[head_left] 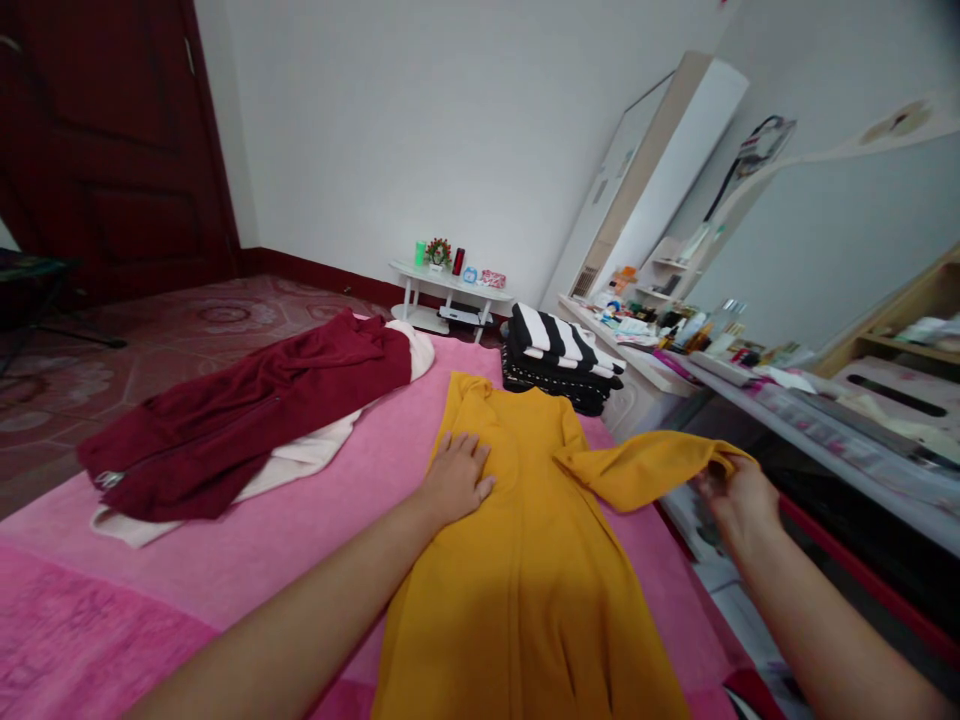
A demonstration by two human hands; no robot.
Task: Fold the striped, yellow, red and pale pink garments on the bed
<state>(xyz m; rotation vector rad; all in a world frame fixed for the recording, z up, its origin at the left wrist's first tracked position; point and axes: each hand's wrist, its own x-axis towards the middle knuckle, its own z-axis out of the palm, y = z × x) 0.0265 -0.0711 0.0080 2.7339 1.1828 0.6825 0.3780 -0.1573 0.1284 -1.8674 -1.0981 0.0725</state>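
left hand: flat, fingers slightly spread, gripping nothing
right hand: fingers closed on sleeve end
yellow garment: beneath left hand
stack: beyond both hands

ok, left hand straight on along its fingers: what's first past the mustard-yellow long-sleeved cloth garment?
Past the garment, the left hand would likely meet the folded stack of black and striped clothes; depth is hard to judge.

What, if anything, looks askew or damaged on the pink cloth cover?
The dark red cloth garment, left of the mustard-yellow cloth garment, looks askew: it lies slanted and rumpled, with pale cloth sticking out beneath. I see nothing damaged.
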